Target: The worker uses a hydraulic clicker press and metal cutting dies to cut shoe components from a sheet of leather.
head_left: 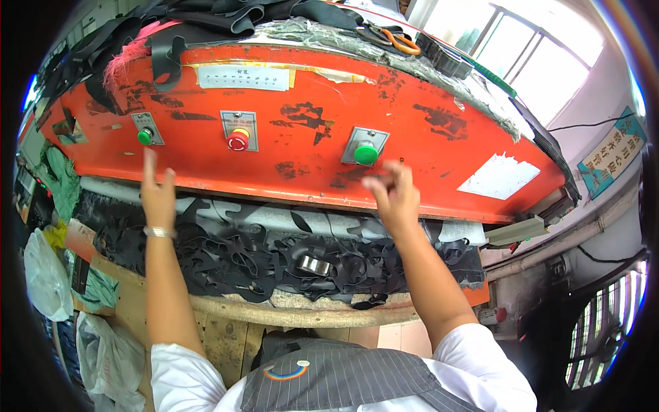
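My left hand is raised just below the left green push button, its fingers stretched and apart with nothing in them. My right hand hovers below and to the right of the larger green button, thumb and fingers loosely bent and apart, also bare. Between the two green buttons sits a red mushroom button with a yellow collar. All three are mounted on the red front panel of a machine. Underneath, a shiny metal ring-shaped piece lies among black sheet scraps.
Black sheet material is heaped on top of the machine, with orange-handled scissors at its right. Plastic bags hang at the left. A wooden ledge runs along the near side. A dark fan-like grille stands at the right.
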`<act>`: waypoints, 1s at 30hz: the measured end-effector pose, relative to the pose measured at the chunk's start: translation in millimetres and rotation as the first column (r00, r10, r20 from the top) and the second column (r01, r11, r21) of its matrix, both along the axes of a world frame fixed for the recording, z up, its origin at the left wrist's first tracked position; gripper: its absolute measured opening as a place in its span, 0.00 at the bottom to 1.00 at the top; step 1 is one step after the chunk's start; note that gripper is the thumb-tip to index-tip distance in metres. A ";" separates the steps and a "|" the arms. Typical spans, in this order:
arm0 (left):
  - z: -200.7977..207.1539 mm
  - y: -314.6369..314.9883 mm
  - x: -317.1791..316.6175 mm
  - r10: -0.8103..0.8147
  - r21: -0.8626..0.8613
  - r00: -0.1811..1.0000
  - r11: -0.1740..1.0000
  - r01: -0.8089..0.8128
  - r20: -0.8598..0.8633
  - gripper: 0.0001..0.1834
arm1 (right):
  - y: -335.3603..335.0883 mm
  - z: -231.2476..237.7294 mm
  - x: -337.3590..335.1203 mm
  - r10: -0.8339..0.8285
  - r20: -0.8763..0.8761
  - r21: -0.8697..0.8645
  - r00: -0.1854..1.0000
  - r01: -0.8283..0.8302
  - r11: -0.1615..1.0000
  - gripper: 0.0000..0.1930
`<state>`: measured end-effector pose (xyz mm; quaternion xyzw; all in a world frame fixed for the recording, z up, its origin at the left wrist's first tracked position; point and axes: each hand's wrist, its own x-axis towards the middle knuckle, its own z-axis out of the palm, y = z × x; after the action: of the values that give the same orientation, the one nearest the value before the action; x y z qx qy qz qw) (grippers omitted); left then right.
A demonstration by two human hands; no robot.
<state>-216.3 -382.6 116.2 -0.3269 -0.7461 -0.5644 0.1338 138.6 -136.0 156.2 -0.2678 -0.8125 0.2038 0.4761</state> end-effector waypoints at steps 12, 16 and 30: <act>-73.1 -44.5 355.7 -0.511 -0.589 0.854 0.662 0.464 0.100 0.14 | -136.8 -87.2 201.4 0.305 0.820 -0.185 0.485 -0.279 0.942 0.31; -70.9 -43.0 378.0 -0.426 -0.581 0.904 0.724 0.372 0.048 0.15 | -140.7 -73.4 206.5 0.296 0.803 -0.200 0.517 -0.235 0.951 0.26; 17.3 44.2 414.8 -0.541 -0.422 0.814 0.701 0.575 0.211 0.18 | 35.0 34.1 103.4 0.341 0.886 0.171 0.315 -0.904 0.391 0.13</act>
<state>198.5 -338.5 133.6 -0.5395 -0.7292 -0.3924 -0.1527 242.0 -101.0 190.2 0.2356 -0.9706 -0.0410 0.0289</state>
